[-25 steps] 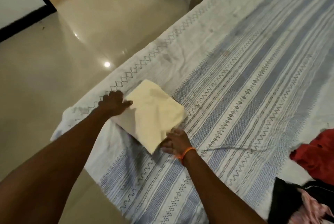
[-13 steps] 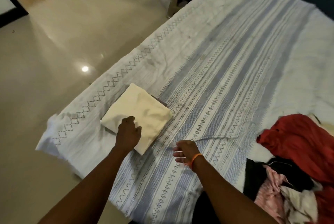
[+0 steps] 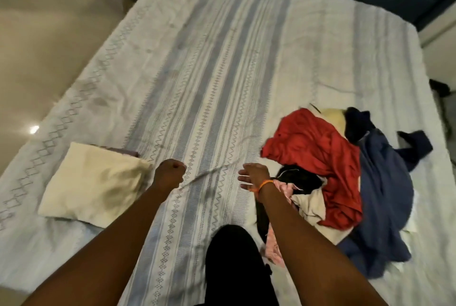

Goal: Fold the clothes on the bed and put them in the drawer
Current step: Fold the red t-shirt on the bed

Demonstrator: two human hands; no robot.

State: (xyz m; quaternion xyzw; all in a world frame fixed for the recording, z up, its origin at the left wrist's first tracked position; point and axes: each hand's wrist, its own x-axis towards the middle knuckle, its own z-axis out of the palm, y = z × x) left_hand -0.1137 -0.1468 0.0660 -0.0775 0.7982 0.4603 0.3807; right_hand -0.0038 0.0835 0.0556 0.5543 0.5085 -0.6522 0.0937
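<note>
Two bare forearms reach up from the bottom of the frame over a striped bed cover (image 3: 222, 63). At centre, the left hand (image 3: 170, 174) is curled into a loose fist, holding nothing. Just right of it, the right hand (image 3: 254, 176), an orange band at its wrist, has relaxed, spread fingers, also grasping nothing. A folded cream cloth (image 3: 93, 187) lies at lower left. An unfolded clothes pile (image 3: 345, 177), red and blue, sits at right.

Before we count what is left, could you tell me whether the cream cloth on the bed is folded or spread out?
Folded: the cream cloth lies as a compact rectangle on the bedsheet, with neither hand touching it.
</note>
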